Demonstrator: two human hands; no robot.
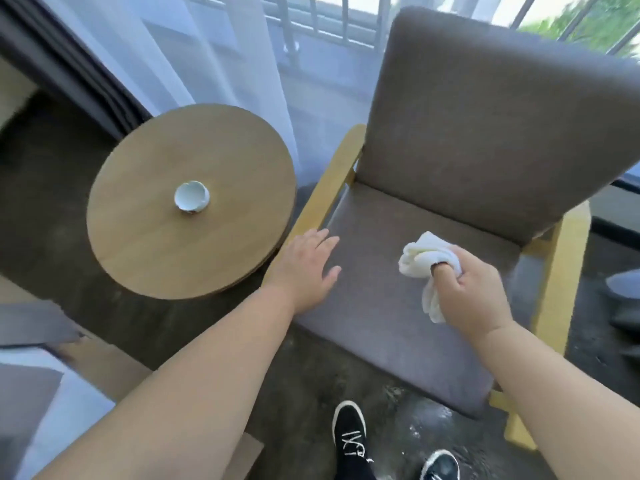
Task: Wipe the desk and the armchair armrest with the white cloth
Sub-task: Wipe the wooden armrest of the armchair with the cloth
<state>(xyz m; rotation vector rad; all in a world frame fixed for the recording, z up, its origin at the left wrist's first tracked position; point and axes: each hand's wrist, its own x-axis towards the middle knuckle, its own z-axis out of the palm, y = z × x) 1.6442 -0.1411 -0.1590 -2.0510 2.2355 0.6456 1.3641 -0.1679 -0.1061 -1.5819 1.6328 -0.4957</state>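
Note:
My right hand (469, 292) is closed around a bunched white cloth (424, 258) and holds it just above the grey seat cushion (381, 306) of the armchair. Fingers spread, my left hand (306, 268) lies over the front end of the chair's left wooden armrest (332, 181) and holds nothing. The right wooden armrest (568, 258) runs along the far side of the seat. A round wooden table (156, 258) stands to the left of the chair.
A small white cup-like dish (192, 198) sits near the middle of the round table. Sheer curtains (221, 57) and a window with railing lie behind. My black shoes (349, 434) stand on the dark carpet in front of the chair. Bedding shows at the lower left.

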